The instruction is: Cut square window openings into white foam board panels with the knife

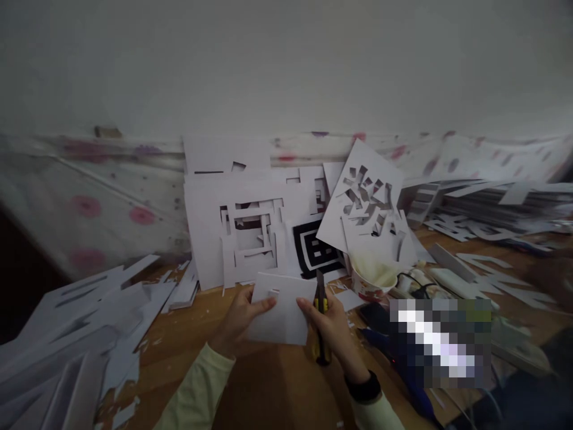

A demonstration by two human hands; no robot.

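A white foam-board-like piece (pixel 286 322) with a small slot near its top left is held up over the table. My left hand (pixel 239 319) pinches its left side, thumb on the face and fingers behind. With its thumb on the board's right side, my right hand (pixel 333 325) also grips a yellow and black utility knife (pixel 321 346). The blade end points up, beside the board's right edge. Behind stand cut-out white boards (pixel 203 227) and a sheet with a bold black character (pixel 308 257).
Cut white scraps (pixel 58 310) pile up at left. A paper tub (pixel 373 280) stands right of centre, near a blue glue gun (pixel 403 370) with a cable. More white strips (pixel 487 197) are stacked far right. A person's dark sleeve (pixel 559 352) shows at the right edge.
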